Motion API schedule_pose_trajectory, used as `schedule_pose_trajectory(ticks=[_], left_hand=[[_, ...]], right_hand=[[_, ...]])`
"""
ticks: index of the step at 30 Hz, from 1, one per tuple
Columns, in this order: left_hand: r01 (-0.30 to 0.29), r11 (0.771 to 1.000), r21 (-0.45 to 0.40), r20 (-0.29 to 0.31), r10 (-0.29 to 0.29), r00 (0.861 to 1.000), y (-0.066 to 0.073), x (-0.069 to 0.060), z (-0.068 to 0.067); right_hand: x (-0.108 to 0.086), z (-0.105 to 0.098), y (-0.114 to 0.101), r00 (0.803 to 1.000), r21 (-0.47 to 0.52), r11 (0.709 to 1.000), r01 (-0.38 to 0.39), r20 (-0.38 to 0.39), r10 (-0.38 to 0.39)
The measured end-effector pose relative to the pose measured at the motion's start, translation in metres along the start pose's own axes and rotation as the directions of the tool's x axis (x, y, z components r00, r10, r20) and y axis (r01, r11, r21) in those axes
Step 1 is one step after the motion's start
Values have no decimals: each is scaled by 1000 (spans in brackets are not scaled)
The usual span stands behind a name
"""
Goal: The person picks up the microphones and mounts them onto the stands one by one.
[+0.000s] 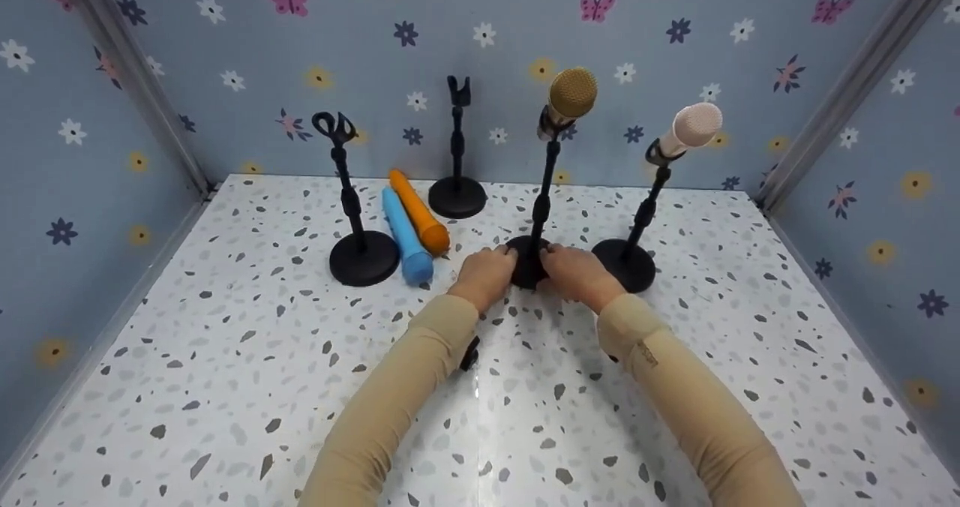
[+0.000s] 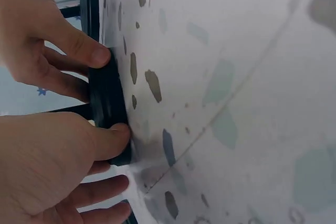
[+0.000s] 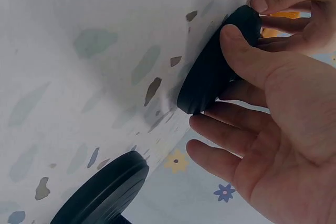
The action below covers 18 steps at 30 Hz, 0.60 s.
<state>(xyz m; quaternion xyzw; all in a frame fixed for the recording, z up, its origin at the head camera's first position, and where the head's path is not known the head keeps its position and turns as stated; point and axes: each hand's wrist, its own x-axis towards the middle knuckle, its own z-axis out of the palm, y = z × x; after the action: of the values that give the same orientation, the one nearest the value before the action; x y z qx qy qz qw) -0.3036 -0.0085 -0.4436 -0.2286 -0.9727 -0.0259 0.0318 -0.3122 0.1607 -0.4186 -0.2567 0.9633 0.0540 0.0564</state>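
Both hands are at the round black base of a microphone stand (image 1: 528, 268) in the middle of the head view. The left hand (image 1: 486, 273) grips the base's left edge, and the right hand (image 1: 576, 273) holds its right edge. In the right wrist view the thumb lies over the rim of the base (image 3: 210, 72), with fingers at its far side. A gold-headed microphone (image 1: 573, 93) sits tilted in the clip atop this stand. Just right of it, another stand (image 1: 624, 265) carries a white microphone (image 1: 696, 124).
A blue microphone (image 1: 405, 229) and an orange microphone (image 1: 420, 211) lie side by side, left of the hands. Two stands with bare clips, a left stand (image 1: 364, 258) and a back stand (image 1: 457, 196), flank them. A small black object (image 1: 470, 354) shows by the left sleeve.
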Motion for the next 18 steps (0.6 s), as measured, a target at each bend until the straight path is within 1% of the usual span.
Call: schedule_pose_trajectory(ticks=[3, 6, 10, 13, 18], left_hand=[[5, 999, 40, -12, -5, 1000, 2, 4, 6], [19, 998, 61, 9, -20, 1000, 5, 8, 8], [49, 997, 51, 72, -53, 996, 10, 16, 5], [63, 997, 35, 110, -67, 992, 14, 22, 4], [66, 998, 21, 105, -68, 992, 18, 26, 4]], right_hand=[[3, 0, 3, 1000, -8, 1000, -20, 8, 20], [6, -1, 6, 998, 25, 998, -49, 29, 48], [9, -3, 12, 995, 82, 993, -88, 56, 83], [11, -4, 17, 992, 106, 989, -106, 78, 98], [15, -11, 18, 985, 124, 984, -129, 132, 112]])
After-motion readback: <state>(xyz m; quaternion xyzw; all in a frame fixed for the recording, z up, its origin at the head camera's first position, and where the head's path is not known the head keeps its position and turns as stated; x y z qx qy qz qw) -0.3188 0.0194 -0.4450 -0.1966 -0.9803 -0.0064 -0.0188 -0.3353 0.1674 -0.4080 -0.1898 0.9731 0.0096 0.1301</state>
